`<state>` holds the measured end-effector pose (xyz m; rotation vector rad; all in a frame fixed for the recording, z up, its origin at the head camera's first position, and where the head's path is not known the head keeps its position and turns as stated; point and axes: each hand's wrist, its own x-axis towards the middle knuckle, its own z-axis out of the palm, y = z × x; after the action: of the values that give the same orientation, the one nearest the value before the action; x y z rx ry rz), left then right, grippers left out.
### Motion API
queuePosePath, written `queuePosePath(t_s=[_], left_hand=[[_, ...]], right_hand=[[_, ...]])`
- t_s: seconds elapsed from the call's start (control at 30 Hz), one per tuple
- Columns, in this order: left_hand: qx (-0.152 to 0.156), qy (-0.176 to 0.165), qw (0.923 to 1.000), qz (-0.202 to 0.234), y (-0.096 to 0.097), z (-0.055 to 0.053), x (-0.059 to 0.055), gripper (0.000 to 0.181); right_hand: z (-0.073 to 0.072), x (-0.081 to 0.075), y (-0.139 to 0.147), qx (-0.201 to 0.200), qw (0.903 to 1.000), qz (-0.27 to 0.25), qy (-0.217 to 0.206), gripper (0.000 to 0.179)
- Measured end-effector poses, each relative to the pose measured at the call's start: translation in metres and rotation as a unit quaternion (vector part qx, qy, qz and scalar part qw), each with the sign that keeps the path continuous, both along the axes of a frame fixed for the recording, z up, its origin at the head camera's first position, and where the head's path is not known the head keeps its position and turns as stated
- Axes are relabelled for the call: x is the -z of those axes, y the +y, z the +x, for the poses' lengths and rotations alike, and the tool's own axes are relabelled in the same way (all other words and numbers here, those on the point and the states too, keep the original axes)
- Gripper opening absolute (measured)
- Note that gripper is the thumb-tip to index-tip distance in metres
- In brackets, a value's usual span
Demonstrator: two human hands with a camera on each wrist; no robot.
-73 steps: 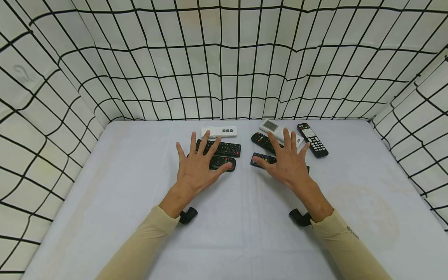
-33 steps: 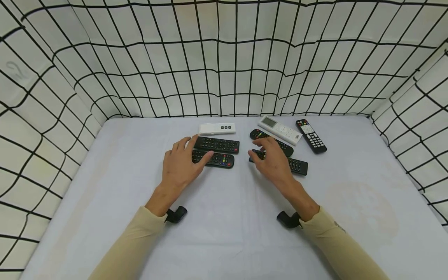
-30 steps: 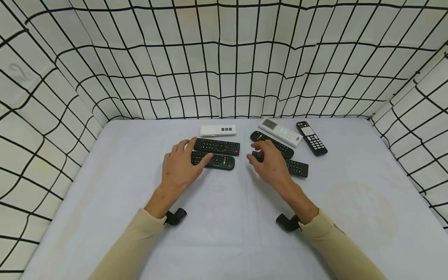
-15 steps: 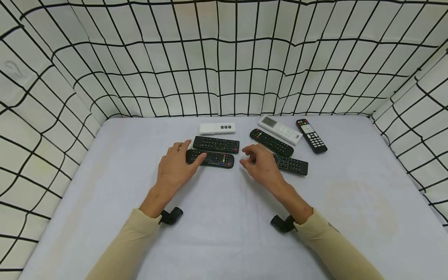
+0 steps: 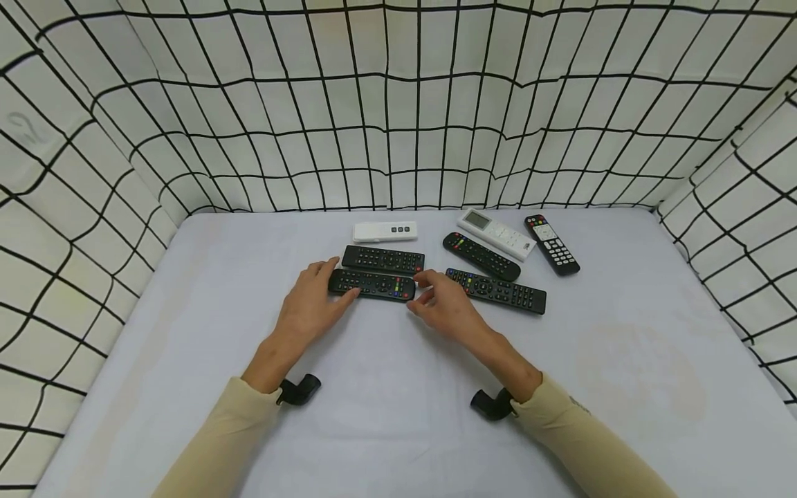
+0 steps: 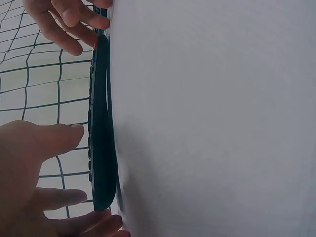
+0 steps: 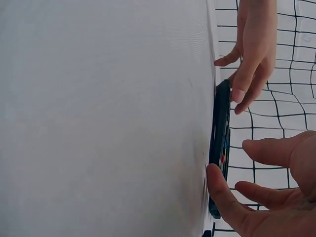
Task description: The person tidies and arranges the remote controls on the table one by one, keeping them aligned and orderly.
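Note:
A black remote control [image 5: 376, 286] with colored buttons at its right end lies across the white table, between both hands. The left hand [image 5: 305, 304] is at its left end, fingertips touching that end. In the left wrist view, the left thumb [image 6: 64, 138] stands apart from the buttons. At the remote's other end is the right hand [image 5: 445, 308], fingers loosely bent and parted from the thumb, fingertips right at the edge. The right wrist view shows the right thumb [image 7: 264, 150] off the remote. Just behind lies another black remote [image 5: 384, 259], roughly parallel.
A white remote [image 5: 385, 232] lies at the back. To the right are a long black remote [image 5: 498, 292], a slanted black remote [image 5: 481, 256], a white remote with a screen [image 5: 497, 234] and a black remote with white keys [image 5: 552, 245]. Black netting [image 5: 417, 129] surrounds the table.
Both hands have come down from spread fingers above the remotes. The right hand has moved left, off the right-hand remote. The front left remote has shifted slightly left with the left hand.

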<state>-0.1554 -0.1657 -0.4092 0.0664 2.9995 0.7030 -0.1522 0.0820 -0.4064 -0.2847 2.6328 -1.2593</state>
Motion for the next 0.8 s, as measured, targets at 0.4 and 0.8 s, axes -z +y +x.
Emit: queuePosePath(t_s=[0.4,0.8], left_hand=[[0.020,0.005,0.9998,-0.001,-0.004,0.000,0.000,0.077],[0.020,0.026,0.9993,0.020,-0.004,0.000,0.002,0.062]], right_hand=[[0.001,-0.001,-0.008,0.003,1.0000,-0.002,-0.009,0.058],[0.001,-0.001,-0.012,-0.005,0.9999,0.001,-0.010,0.061]])
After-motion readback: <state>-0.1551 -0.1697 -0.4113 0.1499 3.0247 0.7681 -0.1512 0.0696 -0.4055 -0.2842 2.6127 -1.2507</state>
